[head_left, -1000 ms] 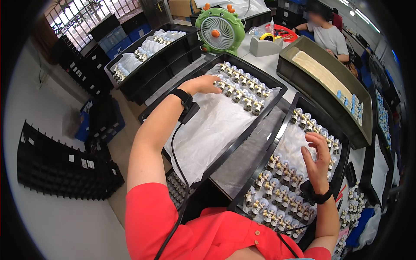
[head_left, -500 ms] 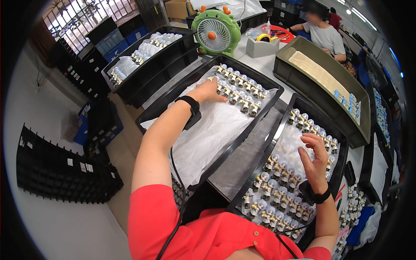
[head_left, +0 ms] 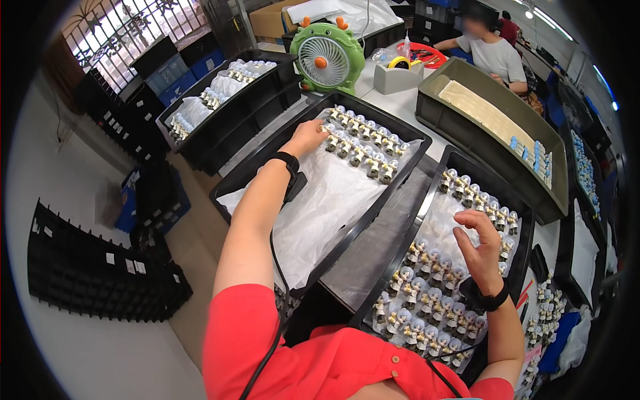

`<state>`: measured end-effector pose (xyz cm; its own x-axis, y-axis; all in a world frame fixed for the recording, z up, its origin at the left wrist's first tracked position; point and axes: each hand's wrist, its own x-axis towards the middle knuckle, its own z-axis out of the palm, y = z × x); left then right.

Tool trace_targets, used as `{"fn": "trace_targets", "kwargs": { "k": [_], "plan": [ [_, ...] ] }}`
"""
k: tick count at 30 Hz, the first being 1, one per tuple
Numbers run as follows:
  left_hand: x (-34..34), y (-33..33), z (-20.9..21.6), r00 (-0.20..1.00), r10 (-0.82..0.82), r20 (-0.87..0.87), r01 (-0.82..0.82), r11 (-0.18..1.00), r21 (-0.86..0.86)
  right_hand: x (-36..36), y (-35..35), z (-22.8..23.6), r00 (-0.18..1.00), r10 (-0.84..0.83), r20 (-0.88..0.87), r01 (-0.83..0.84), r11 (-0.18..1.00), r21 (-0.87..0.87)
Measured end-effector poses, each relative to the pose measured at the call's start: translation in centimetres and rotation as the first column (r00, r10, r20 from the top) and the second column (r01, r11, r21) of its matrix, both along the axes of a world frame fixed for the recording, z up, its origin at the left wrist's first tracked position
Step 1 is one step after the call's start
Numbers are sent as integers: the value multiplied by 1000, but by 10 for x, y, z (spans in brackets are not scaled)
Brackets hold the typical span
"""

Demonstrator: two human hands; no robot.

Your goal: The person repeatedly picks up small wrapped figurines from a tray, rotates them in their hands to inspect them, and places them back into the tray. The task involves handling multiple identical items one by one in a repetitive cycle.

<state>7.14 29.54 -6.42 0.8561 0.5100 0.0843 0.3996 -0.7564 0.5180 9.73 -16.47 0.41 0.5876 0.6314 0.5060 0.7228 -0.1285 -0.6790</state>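
Head view: left hand (head_left: 309,137) at figurines (head_left: 358,155)

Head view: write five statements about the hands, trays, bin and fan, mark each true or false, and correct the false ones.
1. The left hand is at the end of a figurine row in the left tray. True.
2. The fan is red. False: the fan is green with an orange centre.
3. Figurines cover the whole left tray. False: the figurines stand at its far end, with bare white sheet nearer the person.
4. The right hand is over the right tray. True.
5. The olive bin holds some blue-topped pieces. True.
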Motion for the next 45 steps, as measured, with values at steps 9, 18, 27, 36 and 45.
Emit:
{"fn": "trace_targets", "kwargs": {
  "k": [9, 18, 27, 36, 45],
  "plan": [
    [2, 4, -16, 994, -8, 110, 7, 1000, 11, 1, -3, 0, 1000, 14, 17, -14, 1000, -19],
    [2, -8, -22, 997, -62, -40, 67, 987, 144, 3, -2, 1, 999, 26, 20, -25, 999, -29],
    [-2, -13, 2, 1000, 7, 20, -4, 993, -121, 7, -5, -2, 1000, 27, 13, -27, 1000, -11],
    [-27, -22, 46, 975, -221, 16, 218, 949, -229, 22, -9, -9, 995, -75, -59, 77, 997, 23],
    [-58, -132, 131, 841, -536, 76, 498, 709, -499, 58, -37, 7, 859, -98, -502, 149, 987, 63]
  ]
}}
